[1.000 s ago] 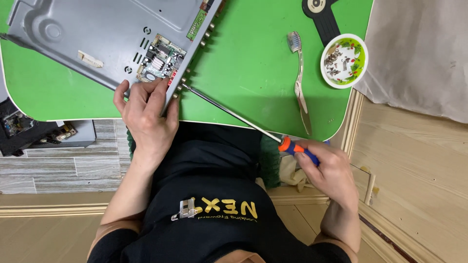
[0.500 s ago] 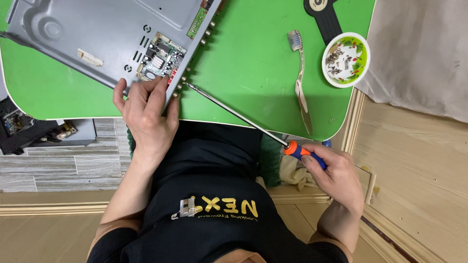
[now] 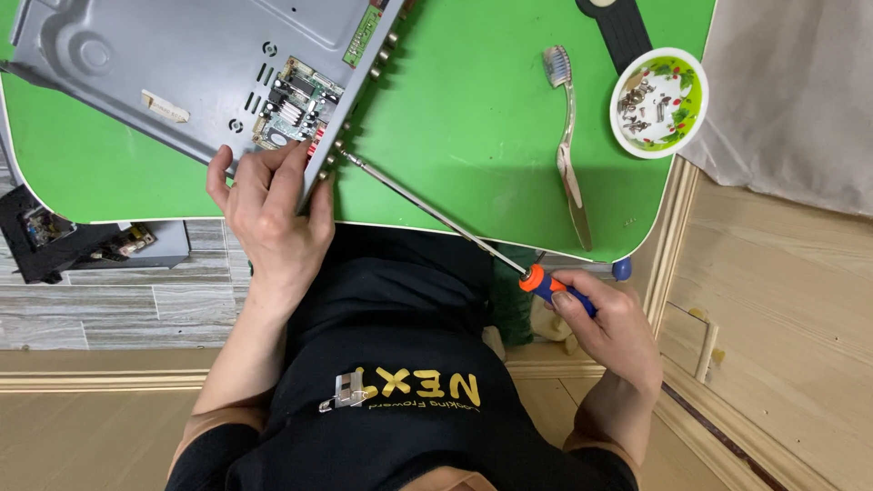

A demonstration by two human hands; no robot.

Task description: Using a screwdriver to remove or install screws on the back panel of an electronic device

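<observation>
The person wears a black short-sleeved top with yellow lettering across the chest and a small silver clip just beside that lettering, the sleeves ending above the elbows over a tan-orange under-layer, while the left hand [image 3: 273, 214] and right hand [image 3: 614, 332] are bare, without gloves.

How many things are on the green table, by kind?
Grey metal chassis: 1
Screwdriver: 1
Toothbrush: 1
Small dish of screws: 1
Black strap-like object: 1
Total: 5
</observation>
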